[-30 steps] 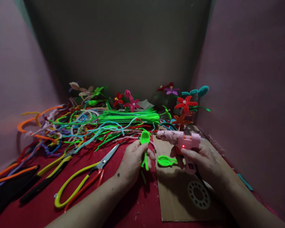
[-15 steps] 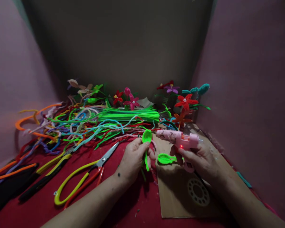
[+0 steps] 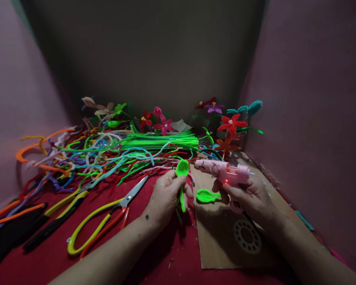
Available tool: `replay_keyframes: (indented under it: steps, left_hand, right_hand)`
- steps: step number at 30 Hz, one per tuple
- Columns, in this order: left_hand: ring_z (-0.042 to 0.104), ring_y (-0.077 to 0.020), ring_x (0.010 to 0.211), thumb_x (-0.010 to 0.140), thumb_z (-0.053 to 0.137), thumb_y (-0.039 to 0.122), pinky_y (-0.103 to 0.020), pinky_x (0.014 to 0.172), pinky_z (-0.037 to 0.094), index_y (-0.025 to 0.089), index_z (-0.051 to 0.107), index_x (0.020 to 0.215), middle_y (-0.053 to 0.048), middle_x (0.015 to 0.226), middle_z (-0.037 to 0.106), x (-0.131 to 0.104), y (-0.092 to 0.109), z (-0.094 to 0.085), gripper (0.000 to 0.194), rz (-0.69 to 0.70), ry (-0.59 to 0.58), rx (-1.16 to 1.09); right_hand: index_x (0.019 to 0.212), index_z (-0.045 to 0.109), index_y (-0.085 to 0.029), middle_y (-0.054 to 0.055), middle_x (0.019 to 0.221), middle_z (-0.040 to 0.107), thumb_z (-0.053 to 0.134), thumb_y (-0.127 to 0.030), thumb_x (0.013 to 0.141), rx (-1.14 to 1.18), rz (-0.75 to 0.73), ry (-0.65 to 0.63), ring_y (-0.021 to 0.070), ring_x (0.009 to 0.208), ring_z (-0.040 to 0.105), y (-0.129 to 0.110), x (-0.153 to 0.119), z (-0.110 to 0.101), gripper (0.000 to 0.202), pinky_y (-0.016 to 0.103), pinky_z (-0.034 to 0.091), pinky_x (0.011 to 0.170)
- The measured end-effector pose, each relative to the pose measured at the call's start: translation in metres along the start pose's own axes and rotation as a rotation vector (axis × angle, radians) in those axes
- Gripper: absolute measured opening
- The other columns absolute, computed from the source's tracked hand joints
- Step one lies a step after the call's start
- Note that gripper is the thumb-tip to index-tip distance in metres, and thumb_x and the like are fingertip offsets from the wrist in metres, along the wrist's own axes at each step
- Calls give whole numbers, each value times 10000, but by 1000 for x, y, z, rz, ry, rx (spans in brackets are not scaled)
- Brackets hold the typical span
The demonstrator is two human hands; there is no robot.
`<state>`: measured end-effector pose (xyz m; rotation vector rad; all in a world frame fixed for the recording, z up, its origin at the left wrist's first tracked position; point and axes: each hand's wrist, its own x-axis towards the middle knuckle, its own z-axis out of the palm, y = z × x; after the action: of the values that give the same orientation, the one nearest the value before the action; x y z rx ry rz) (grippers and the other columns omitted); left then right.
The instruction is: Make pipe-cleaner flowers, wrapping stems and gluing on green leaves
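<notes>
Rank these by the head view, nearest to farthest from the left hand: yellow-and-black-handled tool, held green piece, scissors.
From the left hand:
1. Held green piece: pinched in its fingers.
2. Scissors: just left of the hand, on the red surface.
3. Yellow-and-black-handled tool: farther left, beyond the scissors.

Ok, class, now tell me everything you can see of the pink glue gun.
The pink glue gun looks like hard plastic, with dark patches along its barrel and orange showing in an opening near the rear. A small red light glows, and a clear stick pokes out behind. The right hand grips its handle, barrel roughly level above the cardboard. Its nozzle points towards the looped green piece; whether they touch is unclear.
</notes>
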<state>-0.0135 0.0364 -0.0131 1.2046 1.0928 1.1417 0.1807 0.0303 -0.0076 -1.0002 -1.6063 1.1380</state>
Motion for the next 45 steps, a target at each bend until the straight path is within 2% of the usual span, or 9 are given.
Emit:
replay_keyframes:
  steps: [5, 11, 17, 25, 30, 35, 45]
  left_hand:
    - [460, -78, 318, 827, 483, 317, -176, 341, 330, 169, 467, 712, -9, 530, 620, 1, 2, -1, 188, 12, 13, 9]
    - [461, -74, 319, 832, 476, 311, -169, 340, 328, 169, 468, 739, -3, 540, 624, 1, 1, -1, 170, 13, 8, 16]
    - [455, -70, 320, 826, 490, 323, -167, 342, 334, 171, 453, 746, 7, 541, 620, 1, -1, 0, 176, 15, 2, 0]
    - [459, -69, 322, 828, 491, 337, -166, 337, 326, 166, 467, 759, 2, 548, 626, 2, 1, -1, 186, 25, 4, 17]
    - [464, -64, 325, 836, 488, 334, -159, 338, 326, 165, 470, 754, 3, 551, 626, 3, 0, -1, 189, 30, 1, 31]
    - [462, -65, 322, 844, 472, 313, -154, 332, 322, 166, 474, 768, 7, 547, 623, 1, 1, 1, 165, 20, -2, 22]
    - [454, -64, 321, 842, 481, 322, -157, 337, 324, 168, 464, 755, 15, 528, 607, 2, 2, -1, 177, 33, 17, 58]
  right_hand:
    - [741, 614, -165, -16, 538, 477, 584, -387, 803, -13, -3, -37, 73, 425, 369, 2, -1, -2, 232, 191, 287, 368]
    - [821, 644, -170, 5, 606, 528, 603, -398, 791, -7, -14, 48, 83, 453, 409, 1, -3, -1, 234, 193, 318, 368]
    - [825, 636, -165, -12, 572, 494, 608, -395, 785, 30, -18, -11, 67, 411, 353, -2, 0, 1, 235, 192, 298, 347]
    - [823, 681, -177, 1, 564, 493, 608, -352, 798, -4, -96, -37, 80, 447, 378, -7, 0, 1, 191, 196, 305, 371]
    - [949, 655, -185, -1, 628, 505, 610, -363, 799, 45, -48, -36, 68, 458, 352, -6, -2, 0, 238, 180, 281, 358]
    - [839, 640, -163, -3, 609, 502, 600, -363, 808, 32, -33, 6, 67, 461, 364, -2, -3, 0, 206, 179, 292, 366]
    - [811, 668, -172, 6, 579, 509, 603, -359, 801, -18, -61, -19, 77, 448, 391, -4, -1, 0, 198, 182, 284, 354]
